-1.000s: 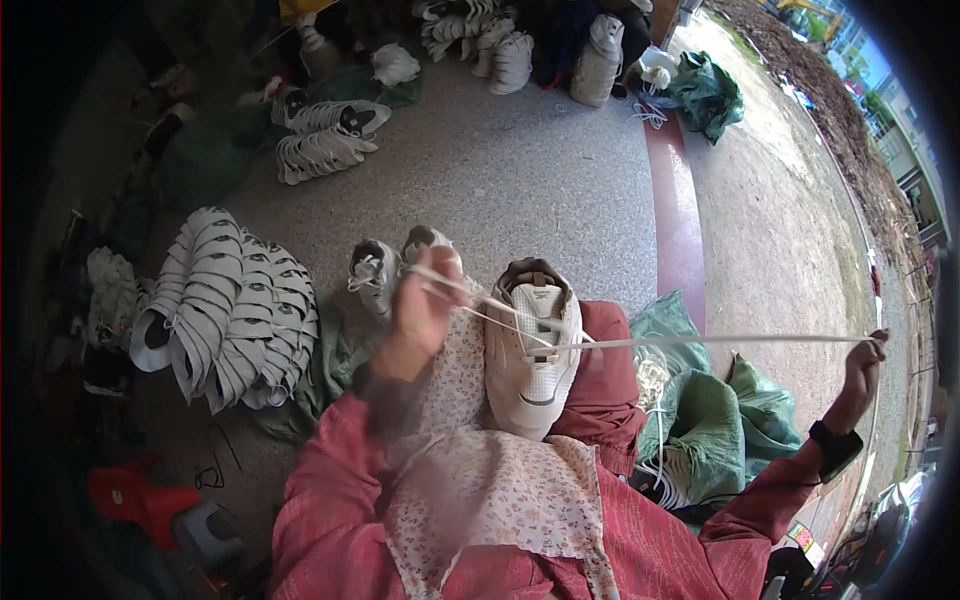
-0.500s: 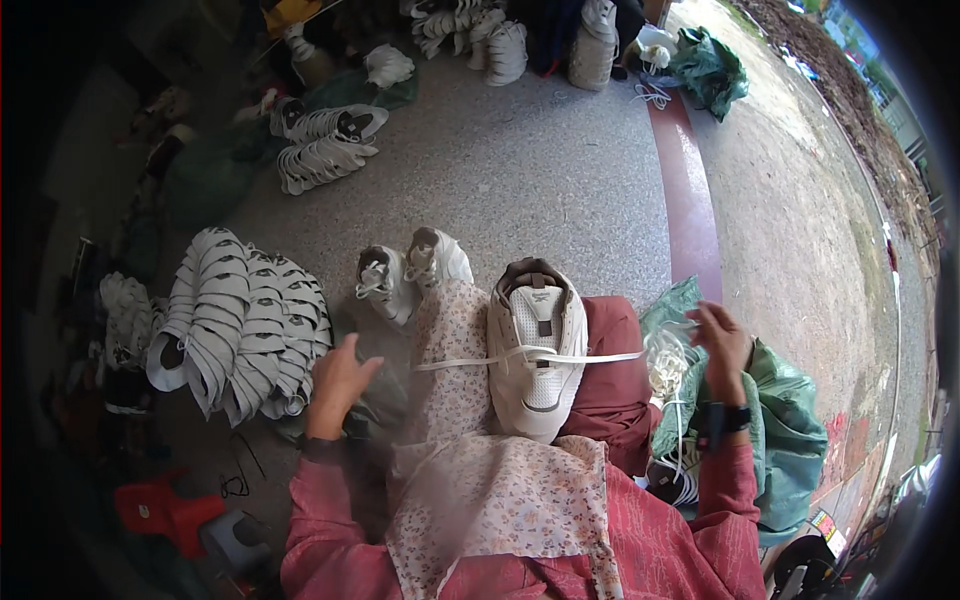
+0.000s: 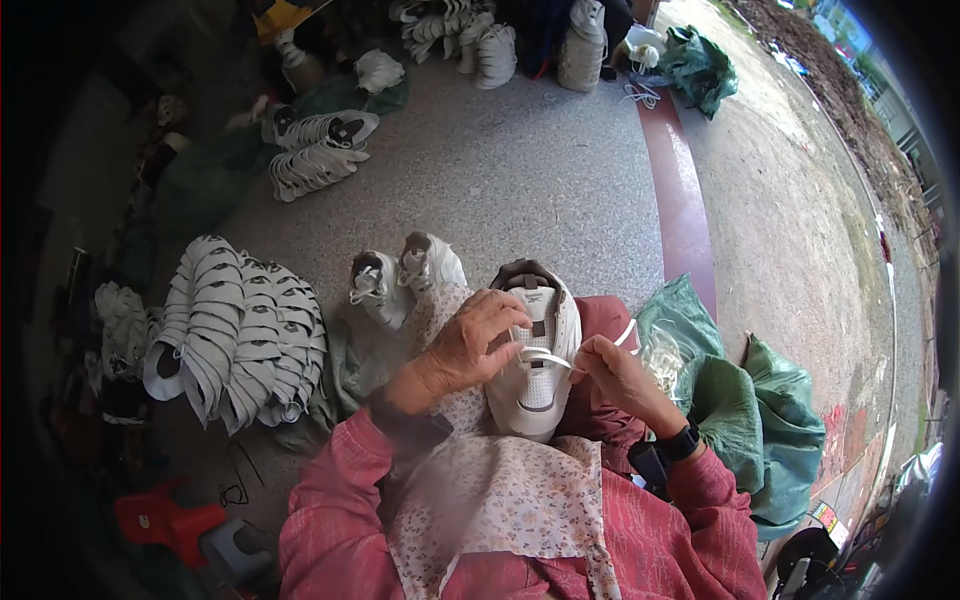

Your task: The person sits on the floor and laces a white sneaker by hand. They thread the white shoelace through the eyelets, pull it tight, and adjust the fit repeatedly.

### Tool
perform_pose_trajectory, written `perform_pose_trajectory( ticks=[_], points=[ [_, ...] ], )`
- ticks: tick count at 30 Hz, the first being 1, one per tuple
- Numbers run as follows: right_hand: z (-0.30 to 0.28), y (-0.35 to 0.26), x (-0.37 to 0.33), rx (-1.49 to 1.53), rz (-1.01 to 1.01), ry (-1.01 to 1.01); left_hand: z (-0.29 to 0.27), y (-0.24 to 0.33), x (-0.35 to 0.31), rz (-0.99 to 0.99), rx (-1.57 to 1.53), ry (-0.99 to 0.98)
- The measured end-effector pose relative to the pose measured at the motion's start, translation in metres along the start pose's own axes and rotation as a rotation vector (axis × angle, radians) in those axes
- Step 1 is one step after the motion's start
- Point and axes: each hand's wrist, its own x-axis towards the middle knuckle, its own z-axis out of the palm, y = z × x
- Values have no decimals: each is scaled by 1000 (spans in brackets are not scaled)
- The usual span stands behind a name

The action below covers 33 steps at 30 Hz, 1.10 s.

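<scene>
left hand (image 3: 462, 345) curves over the left edge of a white shoe (image 3: 526, 408), its grip unclear; right hand (image 3: 622, 376) pinches the lace (image 3: 548, 358). between them on the lap (image 3: 510, 480), the shoe lies lengthwise, toe toward the body, heel away.

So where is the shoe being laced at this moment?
In the head view, the shoe is near the centre, between the left hand and right hand, left of the red trouser leg.
</scene>
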Motion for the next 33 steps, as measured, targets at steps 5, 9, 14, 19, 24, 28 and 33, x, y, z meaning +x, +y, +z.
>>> perform_pose_trajectory(
  ticks=[5,9,14,19,24,28,33],
  points=[
    [3,-35,-16,108,-107,-307,-3,5,-2,20,161,-125],
    [-12,-53,-25,-291,-346,-452,9,-2,-8,38,131,-153],
    [-22,-32,-7,-623,-438,330,5,29,-6,-64,46,-338],
    [-4,-52,21,-658,-649,266,10,65,-23,-13,-178,-641],
    [12,-49,52,-816,-840,-12,-4,90,-18,65,-268,-688],
    [8,-50,65,-844,-840,-94,-7,95,-15,62,-258,-715],
    [14,-47,74,-806,-861,-154,11,92,-18,75,-267,-709]
  ],
)
